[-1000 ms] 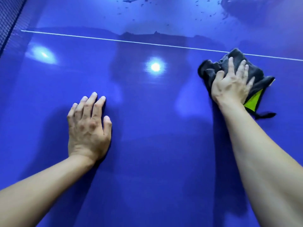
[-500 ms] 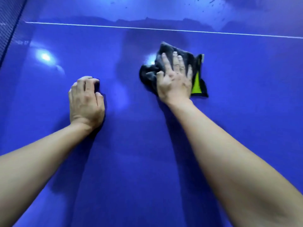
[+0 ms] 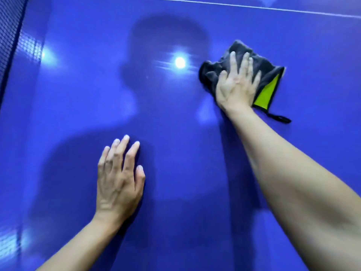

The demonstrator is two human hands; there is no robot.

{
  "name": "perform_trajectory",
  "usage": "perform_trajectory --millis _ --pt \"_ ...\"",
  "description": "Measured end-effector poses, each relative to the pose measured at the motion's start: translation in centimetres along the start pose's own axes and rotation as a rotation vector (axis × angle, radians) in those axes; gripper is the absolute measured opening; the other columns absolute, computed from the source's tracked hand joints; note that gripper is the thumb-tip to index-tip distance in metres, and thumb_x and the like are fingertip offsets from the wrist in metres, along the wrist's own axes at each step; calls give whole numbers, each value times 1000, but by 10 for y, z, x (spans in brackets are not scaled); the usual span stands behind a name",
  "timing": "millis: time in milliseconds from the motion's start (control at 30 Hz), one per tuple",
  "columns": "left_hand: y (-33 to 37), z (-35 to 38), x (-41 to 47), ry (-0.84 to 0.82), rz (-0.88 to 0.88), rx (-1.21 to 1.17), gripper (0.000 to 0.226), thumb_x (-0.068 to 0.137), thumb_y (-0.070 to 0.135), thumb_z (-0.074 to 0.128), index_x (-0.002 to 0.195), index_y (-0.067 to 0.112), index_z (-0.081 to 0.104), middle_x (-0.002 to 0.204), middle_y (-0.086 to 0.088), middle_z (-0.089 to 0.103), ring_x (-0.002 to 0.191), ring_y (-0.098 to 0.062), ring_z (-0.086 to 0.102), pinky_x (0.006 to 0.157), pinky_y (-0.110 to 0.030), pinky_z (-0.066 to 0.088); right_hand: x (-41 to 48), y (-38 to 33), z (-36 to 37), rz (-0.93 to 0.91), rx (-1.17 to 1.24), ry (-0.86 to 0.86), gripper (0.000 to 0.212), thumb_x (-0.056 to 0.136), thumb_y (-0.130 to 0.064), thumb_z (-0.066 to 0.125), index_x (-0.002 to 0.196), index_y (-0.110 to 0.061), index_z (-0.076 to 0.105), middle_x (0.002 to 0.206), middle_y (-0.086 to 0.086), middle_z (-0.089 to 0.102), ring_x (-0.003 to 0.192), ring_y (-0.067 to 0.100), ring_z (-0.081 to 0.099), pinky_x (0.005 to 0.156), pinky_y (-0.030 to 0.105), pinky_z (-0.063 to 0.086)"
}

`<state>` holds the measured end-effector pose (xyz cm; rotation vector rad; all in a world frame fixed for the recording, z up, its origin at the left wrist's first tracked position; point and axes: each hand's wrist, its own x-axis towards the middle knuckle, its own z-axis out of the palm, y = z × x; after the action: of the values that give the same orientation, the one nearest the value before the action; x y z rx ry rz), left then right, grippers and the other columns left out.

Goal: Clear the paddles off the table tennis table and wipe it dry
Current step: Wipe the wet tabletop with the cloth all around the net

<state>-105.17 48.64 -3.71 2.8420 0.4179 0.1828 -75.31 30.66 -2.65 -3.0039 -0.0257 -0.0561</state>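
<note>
Netting (image 3: 9, 36) of dark mesh runs down the far left edge of the view, beside a glossy blue table tennis worktop (image 3: 175, 222) that fills the rest. Toward the lower middle, the left hand (image 3: 119, 178) lies palm down on the bare worktop, its fingers (image 3: 123, 147) straight and slightly spread, holding nothing. Above and to the right of it, a round glare of light (image 3: 180, 62) shines on the surface, inside the dark shadow of a head and shoulders. Just right of the glare, the right hand (image 3: 237, 83) presses flat on a crumpled dark grey cloth (image 3: 269, 73), fingers straight and spread across it, not curled round it. The cloth lies on the worktop in the upper right. Its lime-green underside shows to the right of the hand, and a small black loop (image 3: 281, 119) trails from its lower corner. A thin white line (image 3: 254, 5) crosses the worktop along the top edge.
</note>
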Motion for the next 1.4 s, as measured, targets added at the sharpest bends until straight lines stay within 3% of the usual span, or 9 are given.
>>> perform_trajectory --millis 167,300,600,700,800,1000,1100,1233,1400 --pt "-14 -7 -51 -57 40 13 60 94 26 42 151 9 40 161 -13 30 150 -34 26 122 -52 21 -109 -146 16 -432 67 -142 66 101 -50 33 163 -36 18 172 4 7 159 17 5 126 51 0" --pt "-17 -3 -55 -61 62 35 62 95 27 40 155 12 33 164 -10 25 153 -30 20 124 -51 18 -135 -155 18 -568 64 -207 63 102 -48 32 163 -40 15 173 -3 6 158 11 3 127 47 -1" --pt "-20 7 -57 -11 64 34 59 97 29 35 155 15 31 164 -9 24 154 -28 17 125 -47 11 -105 83 -11 152 18 15 60 103 -44 34 162 -38 23 171 3 16 157 18 15 127 48 6" --pt "-17 3 -54 -14 55 26 57 100 29 35 154 14 31 164 -11 25 153 -31 19 125 -47 12 -102 92 -17 309 20 0 61 103 -44 33 163 -35 20 172 5 12 158 18 10 127 50 2" --pt "-18 0 -56 -27 52 5 54 101 29 35 153 14 33 163 -11 27 152 -31 21 125 -47 12 -122 49 -16 270 12 -14 64 102 -46 30 163 -35 16 172 5 9 159 20 7 127 51 0" --pt "-19 1 -55 -10 43 -26 51 101 28 35 148 9 40 160 -13 33 150 -32 24 125 -45 12 -222 -83 6 -277 10 -97 66 98 -51 31 162 -38 19 172 3 11 159 18 8 126 51 3" --pt "-18 -4 -55 -20 26 -95 50 99 24 35 141 0 43 157 -17 36 149 -36 25 124 -47 14 -239 -87 7 -433 16 -177 64 101 -51 30 163 -40 15 173 -1 7 159 14 5 126 51 2" --pt "-24 -17 -61 -45 58 -149 55 98 26 33 148 4 40 158 -17 34 148 -39 27 122 -48 17 -243 -23 1 -367 60 -109 62 100 -51 30 161 -43 20 172 -2 12 158 12 9 127 46 2" --pt "-36 -30 -127 -39 42 -87 54 99 25 35 148 5 41 159 -18 34 148 -38 28 121 -48 21 -257 119 -14 -19 82 -2 61 100 -48 30 160 -40 27 170 2 20 157 18 16 127 48 6"
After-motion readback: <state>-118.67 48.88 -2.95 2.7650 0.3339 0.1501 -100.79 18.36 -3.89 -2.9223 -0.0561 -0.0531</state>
